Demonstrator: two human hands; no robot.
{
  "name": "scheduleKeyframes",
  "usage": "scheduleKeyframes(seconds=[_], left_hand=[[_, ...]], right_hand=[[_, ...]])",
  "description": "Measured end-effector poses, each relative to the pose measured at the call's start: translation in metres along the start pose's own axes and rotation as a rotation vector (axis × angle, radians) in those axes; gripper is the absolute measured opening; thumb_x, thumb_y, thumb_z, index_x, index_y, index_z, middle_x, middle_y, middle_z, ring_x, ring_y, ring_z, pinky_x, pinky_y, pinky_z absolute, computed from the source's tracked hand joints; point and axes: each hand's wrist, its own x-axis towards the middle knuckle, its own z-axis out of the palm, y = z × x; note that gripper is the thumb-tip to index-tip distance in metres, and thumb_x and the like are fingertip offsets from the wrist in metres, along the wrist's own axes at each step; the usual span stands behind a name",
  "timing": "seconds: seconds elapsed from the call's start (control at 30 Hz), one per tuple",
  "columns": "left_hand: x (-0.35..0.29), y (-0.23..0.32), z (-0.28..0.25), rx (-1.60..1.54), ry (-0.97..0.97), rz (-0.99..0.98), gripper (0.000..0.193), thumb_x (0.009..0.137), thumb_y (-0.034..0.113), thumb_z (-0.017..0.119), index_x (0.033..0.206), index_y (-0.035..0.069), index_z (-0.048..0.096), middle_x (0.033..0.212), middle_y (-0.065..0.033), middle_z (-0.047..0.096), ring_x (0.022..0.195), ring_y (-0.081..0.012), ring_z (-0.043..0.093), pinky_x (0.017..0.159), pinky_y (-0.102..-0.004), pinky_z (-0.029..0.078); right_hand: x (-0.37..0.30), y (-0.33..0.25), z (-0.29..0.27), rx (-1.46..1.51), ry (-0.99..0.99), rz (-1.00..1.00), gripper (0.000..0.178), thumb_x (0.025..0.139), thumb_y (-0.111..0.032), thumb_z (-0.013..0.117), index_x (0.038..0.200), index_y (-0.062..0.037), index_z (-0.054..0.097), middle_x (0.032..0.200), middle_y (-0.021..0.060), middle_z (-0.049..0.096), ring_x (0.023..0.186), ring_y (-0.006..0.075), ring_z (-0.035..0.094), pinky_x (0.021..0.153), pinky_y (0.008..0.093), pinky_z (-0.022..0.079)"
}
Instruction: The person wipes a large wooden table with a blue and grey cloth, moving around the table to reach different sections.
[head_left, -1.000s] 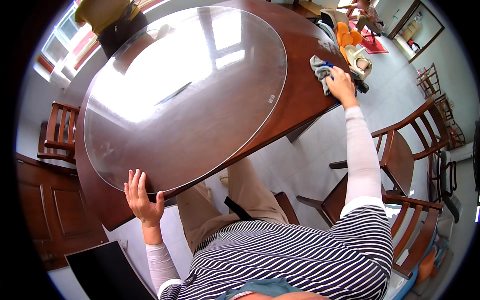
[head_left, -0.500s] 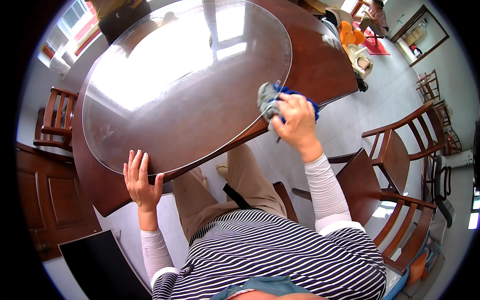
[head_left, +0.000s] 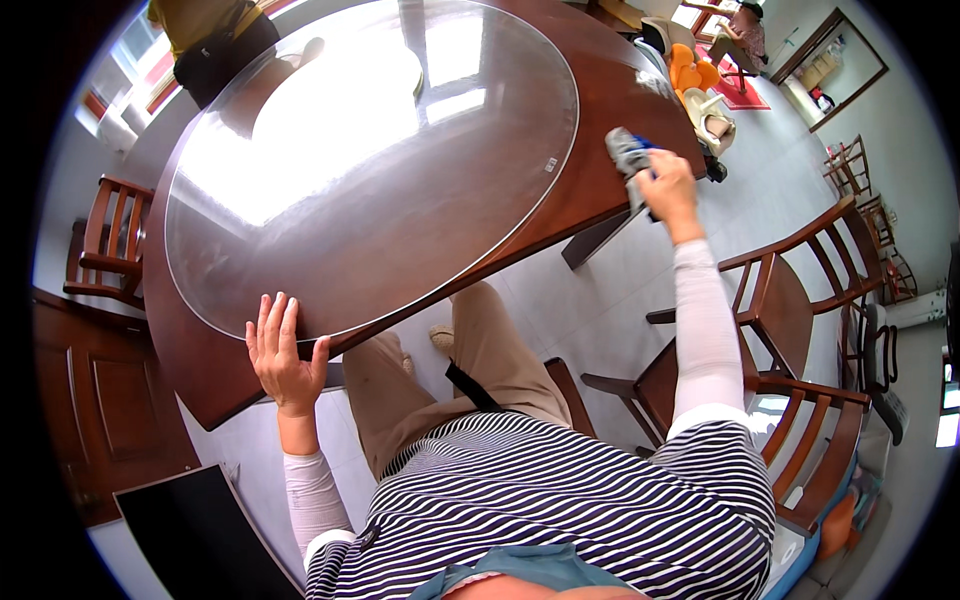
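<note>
A dark reddish-brown wooden table (head_left: 600, 110) carries a large oval sheet of clear glass (head_left: 400, 250), which reflects bright window light. My right hand (head_left: 672, 188) is closed around a grey and blue cloth (head_left: 627, 152), at the wood near the table's right end, past the glass edge. Some of the cloth hangs over the table's near edge. My left hand (head_left: 283, 350) rests flat with its fingers stretched on the near left rim of the glass, and nothing is in it.
Wooden chairs (head_left: 780, 305) stand close on my right, another chair (head_left: 112, 240) at the far left. A person (head_left: 210, 40) in yellow stands beyond the table. Orange and cream items (head_left: 700, 80) lie past its right end. A black panel (head_left: 205, 530) is at lower left.
My right hand has moved right and slightly away with the cloth, from the glass edge to the bare wood. My left hand stays in place. The person in yellow shows more.
</note>
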Motion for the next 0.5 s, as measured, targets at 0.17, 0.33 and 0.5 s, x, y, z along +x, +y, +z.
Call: scheduleKeyframes(seconds=[0.17,0.33,0.5], left_hand=[[0.001,0.0,-0.001,-0.034,0.011,-0.008,0.057,0.089,0.048,0.068,0.129,0.009,0.064,0.135,-0.0099,0.063,0.134,-0.0315,0.053,0.115,-0.0497,0.03],[0.003,0.001,-0.004,-0.072,-0.002,-0.002,0.056,0.086,0.049,0.071,0.126,0.01,0.067,0.133,-0.0085,0.064,0.134,-0.0309,0.052,0.114,-0.0496,0.031],[0.004,0.001,-0.011,-0.08,-0.043,0.003,0.054,0.089,0.046,0.069,0.127,0.008,0.067,0.136,-0.0093,0.062,0.137,-0.0319,0.049,0.115,-0.0503,0.031]], right_hand=[[0.021,0.019,-0.002,-0.267,-0.198,0.259,0.031,0.083,-0.034,0.058,0.095,-0.0081,0.071,0.113,0.0098,0.069,0.103,0.0353,0.063,0.087,0.0485,0.053],[-0.001,-0.088,-0.022,0.058,-0.1,-0.095,0.026,0.075,-0.027,0.065,0.092,-0.0082,0.071,0.11,0.0039,0.069,0.097,0.0298,0.062,0.079,0.0452,0.052],[-0.04,-0.237,-0.077,0.189,-0.2,-0.262,0.026,0.07,-0.026,0.072,0.085,-0.0058,0.068,0.102,0.0068,0.068,0.096,0.0273,0.059,0.077,0.0425,0.049]])
